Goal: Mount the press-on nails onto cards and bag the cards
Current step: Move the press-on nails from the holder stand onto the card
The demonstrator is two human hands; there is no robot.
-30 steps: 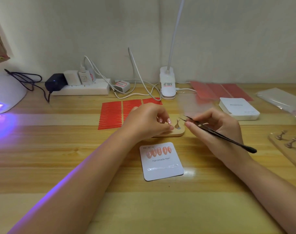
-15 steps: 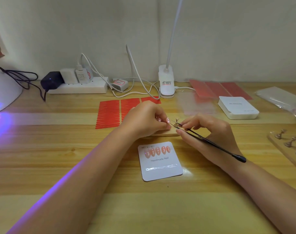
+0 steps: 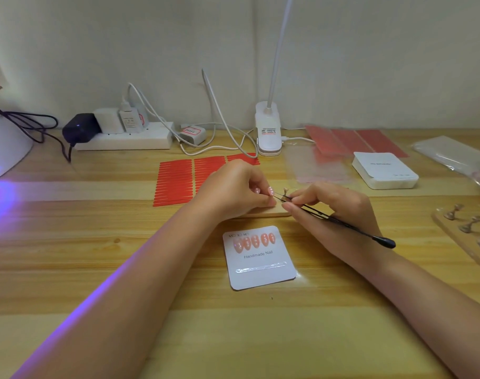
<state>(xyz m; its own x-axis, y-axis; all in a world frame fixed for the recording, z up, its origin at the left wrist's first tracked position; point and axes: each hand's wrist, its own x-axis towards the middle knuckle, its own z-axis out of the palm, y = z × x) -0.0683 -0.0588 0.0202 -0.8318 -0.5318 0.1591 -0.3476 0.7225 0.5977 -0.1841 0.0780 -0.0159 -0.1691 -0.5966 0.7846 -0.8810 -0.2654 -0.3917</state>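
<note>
**Lifting the next nail off its stand**

While the wooden stand block (image 3: 269,213) is steadied at the centre of the bench (image 3: 124,255), a press-on nail (image 3: 270,190) on it is being worked free with black tweezers (image 3: 342,224). The left hand (image 3: 233,190) is curled, its fingertips pinching at the nail where the tweezer tips meet it; the exact contact is too small to be read. The right hand (image 3: 334,206) is closed round the tweezers, pinched near their front. A bare stand peg (image 3: 284,190) is seen just at 3 o'clock of the nail.

For a clean lift, the nail should probably be taken by its edge, not its decorated face, and eased off the peg slowly so that it does not spring away.

At 6 o'clock of the hands lies the card (image 3: 260,269), with five nails (image 3: 254,241) already mounted in its upper row and a clear adhesive strip (image 3: 260,267) below, left bare.

Red tape strips (image 3: 175,181) lie at 10 o'clock, a stack of blank cards (image 3: 385,170) at 2 o'clock, clear bags (image 3: 457,157) beyond it, and a second stand board (image 3: 468,236) at 3 o'clock. A lamp clip (image 3: 268,132), a power strip (image 3: 124,139) and a UV lamp (image 3: 3,143) are ranged along the far edge. Nothing is seen between the hands and the card.
</note>
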